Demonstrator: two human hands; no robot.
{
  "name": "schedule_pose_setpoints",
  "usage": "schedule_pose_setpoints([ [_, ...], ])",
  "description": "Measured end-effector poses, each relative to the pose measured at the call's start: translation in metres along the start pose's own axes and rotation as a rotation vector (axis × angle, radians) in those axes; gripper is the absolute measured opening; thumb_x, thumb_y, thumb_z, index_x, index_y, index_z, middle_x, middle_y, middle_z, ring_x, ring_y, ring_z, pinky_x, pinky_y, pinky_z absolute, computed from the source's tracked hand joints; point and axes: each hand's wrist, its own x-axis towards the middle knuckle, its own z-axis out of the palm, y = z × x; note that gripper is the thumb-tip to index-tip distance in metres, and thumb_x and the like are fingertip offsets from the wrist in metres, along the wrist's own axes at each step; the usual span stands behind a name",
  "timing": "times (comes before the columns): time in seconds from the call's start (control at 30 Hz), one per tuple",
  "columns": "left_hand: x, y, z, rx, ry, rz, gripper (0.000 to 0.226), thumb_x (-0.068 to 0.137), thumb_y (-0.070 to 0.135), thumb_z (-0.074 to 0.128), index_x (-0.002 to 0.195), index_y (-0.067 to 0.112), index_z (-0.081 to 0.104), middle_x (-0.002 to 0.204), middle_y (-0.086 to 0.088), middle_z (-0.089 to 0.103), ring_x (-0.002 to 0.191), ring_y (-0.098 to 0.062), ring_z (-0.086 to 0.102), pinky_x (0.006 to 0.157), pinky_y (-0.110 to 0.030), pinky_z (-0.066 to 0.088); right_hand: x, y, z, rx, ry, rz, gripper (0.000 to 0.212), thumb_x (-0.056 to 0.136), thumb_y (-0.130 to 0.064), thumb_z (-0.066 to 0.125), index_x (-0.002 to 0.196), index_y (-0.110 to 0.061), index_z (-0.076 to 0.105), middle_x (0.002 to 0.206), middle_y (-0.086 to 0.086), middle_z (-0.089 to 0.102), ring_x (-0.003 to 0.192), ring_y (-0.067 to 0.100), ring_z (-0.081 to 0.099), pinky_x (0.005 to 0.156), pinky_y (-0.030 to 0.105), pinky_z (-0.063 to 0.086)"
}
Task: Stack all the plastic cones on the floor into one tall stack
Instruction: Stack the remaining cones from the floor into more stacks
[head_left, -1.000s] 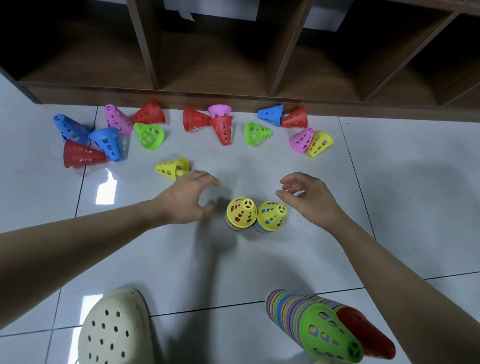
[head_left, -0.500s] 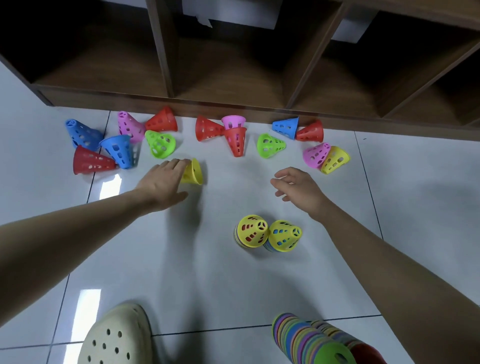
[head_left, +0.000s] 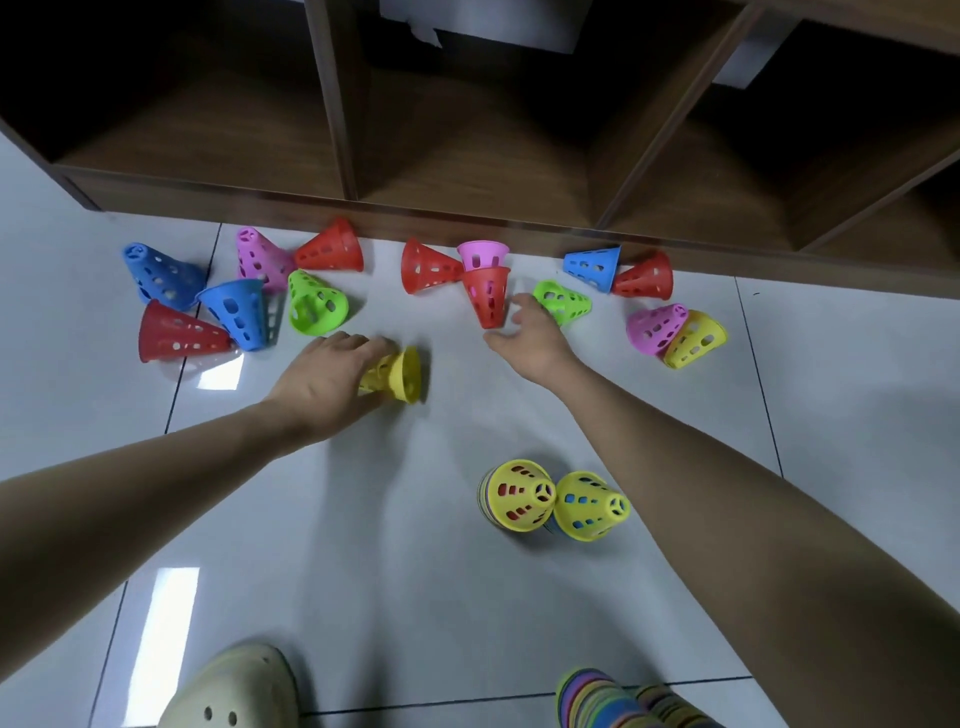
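Observation:
Several loose perforated plastic cones in red, blue, pink, green and yellow lie scattered on the white tiled floor along the shelf's base. My left hand (head_left: 328, 378) grips a yellow cone (head_left: 397, 374) lying on its side. My right hand (head_left: 530, 338) reaches with spread fingers between an upside-down red cone (head_left: 487, 296) and a green cone (head_left: 563, 301), touching or nearly touching the red one. Two short upright stacks topped with yellow cones (head_left: 519, 496) (head_left: 592, 506) stand side by side nearer me. A long multicoloured stack (head_left: 608, 699) lies at the bottom edge.
A dark wooden shelf unit (head_left: 467, 208) with open compartments runs along the far side, its base just behind the cones. My cream perforated clog (head_left: 231, 691) shows at the bottom left. Bare floor tiles lie between my arms.
My left hand has closed around the yellow cone it had reached. My right hand has travelled forward from near the two stacks to the red and green cones.

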Motion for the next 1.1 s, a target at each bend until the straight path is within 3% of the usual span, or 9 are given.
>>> schedule_pose_setpoints([
  [0.17, -0.012, -0.016, -0.002, -0.125, -0.005, -0.063, 0.065, 0.076, 0.048, 0.081, 0.129, 0.022, 0.054, 0.118, -0.003, 0.066, 0.106, -0.03, 0.061, 0.092, -0.042, 0.051, 0.032, -0.025, 0.013, -0.052, 0.13, -0.004, 0.075, 0.081, -0.031, 0.076, 0.143, -0.011, 0.038, 0.138, 0.013, 0.047, 0.125, 0.031, 0.051, 0.097, 0.035, 0.045],
  [0.27, -0.009, -0.014, -0.007, -0.173, -0.007, 0.022, 0.08, 0.072, 0.042, 0.087, 0.141, 0.022, 0.051, 0.125, -0.006, 0.064, 0.112, -0.031, 0.061, 0.094, -0.043, 0.052, 0.044, -0.032, 0.017, 0.01, 0.165, -0.002, 0.082, 0.083, -0.035, 0.078, 0.148, -0.014, 0.034, 0.139, 0.013, 0.052, 0.127, 0.031, 0.051, 0.1, 0.038, 0.048],
  [0.37, -0.002, -0.015, -0.007, -0.174, -0.09, 0.136, 0.087, 0.071, 0.044, 0.088, 0.147, 0.03, 0.048, 0.134, -0.004, 0.059, 0.117, -0.027, 0.058, 0.095, -0.042, 0.052, 0.051, -0.035, 0.014, -0.005, 0.134, -0.006, 0.083, 0.078, -0.034, 0.082, 0.145, -0.019, 0.035, 0.131, 0.009, 0.06, 0.117, 0.03, 0.059, 0.092, 0.045, 0.054],
  [0.53, 0.003, 0.003, -0.002, -0.153, -0.136, 0.134, 0.085, 0.068, 0.048, 0.087, 0.142, 0.029, 0.05, 0.117, -0.002, 0.066, 0.102, -0.028, 0.059, 0.087, -0.032, 0.047, 0.041, -0.029, 0.009, 0.041, 0.076, -0.003, 0.077, 0.077, -0.029, 0.083, 0.137, -0.011, 0.038, 0.114, 0.008, 0.062, 0.103, 0.03, 0.065, 0.082, 0.047, 0.059],
  [0.63, 0.003, 0.009, 0.001, -0.122, -0.113, 0.117, 0.077, 0.066, 0.06, 0.074, 0.133, 0.027, 0.053, 0.108, 0.002, 0.066, 0.099, -0.025, 0.058, 0.085, -0.029, 0.042, 0.025, -0.023, -0.003, 0.055, 0.05, -0.013, 0.075, 0.079, -0.031, 0.083, 0.139, -0.013, 0.041, 0.117, 0.008, 0.065, 0.095, 0.022, 0.066, 0.075, 0.038, 0.06],
  [0.77, 0.005, 0.016, 0.005, -0.137, -0.119, 0.043, 0.068, 0.069, 0.061, 0.071, 0.124, 0.029, 0.046, 0.102, 0.001, 0.064, 0.098, -0.026, 0.059, 0.084, -0.032, 0.044, -0.014, -0.014, -0.042, 0.049, -0.025, -0.053, 0.071, 0.087, -0.027, 0.077, 0.145, -0.013, 0.038, 0.118, 0.001, 0.058, 0.08, 0.006, 0.059, 0.055, 0.009, 0.049],
  [0.9, -0.001, 0.027, 0.007, -0.205, -0.118, -0.048, 0.072, 0.074, 0.06, 0.073, 0.131, 0.026, 0.045, 0.112, -0.003, 0.061, 0.099, -0.027, 0.058, 0.084, -0.035, 0.047, -0.057, -0.004, -0.085, 0.012, 0.003, -0.073, 0.071, 0.088, -0.037, 0.074, 0.148, -0.02, 0.039, 0.121, -0.004, 0.057, 0.099, 0.009, 0.057, 0.088, 0.023, 0.048],
  [1.0, -0.004, 0.041, 0.0, -0.343, -0.085, -0.08, 0.069, 0.083, 0.053, 0.07, 0.14, 0.029, 0.041, 0.122, 0.0, 0.051, 0.105, -0.025, 0.056, 0.088, -0.035, 0.047, -0.094, 0.002, -0.117, -0.007, 0.02, -0.074, 0.067, 0.09, -0.041, 0.07, 0.147, -0.024, 0.039, 0.11, -0.011, 0.057, 0.097, 0.003, 0.056, 0.09, 0.024, 0.045],
  [1.1, -0.007, 0.062, -0.011, -0.419, -0.01, -0.08, 0.071, 0.088, 0.043, 0.071, 0.148, 0.025, 0.038, 0.119, -0.001, 0.048, 0.105, -0.021, 0.052, 0.089, -0.029, 0.039, -0.134, 0.007, -0.142, -0.113, -0.027, -0.078, 0.064, 0.093, -0.043, 0.065, 0.148, -0.025, 0.038, 0.118, -0.007, 0.059, 0.101, 0.008, 0.057, 0.088, 0.023, 0.044],
])
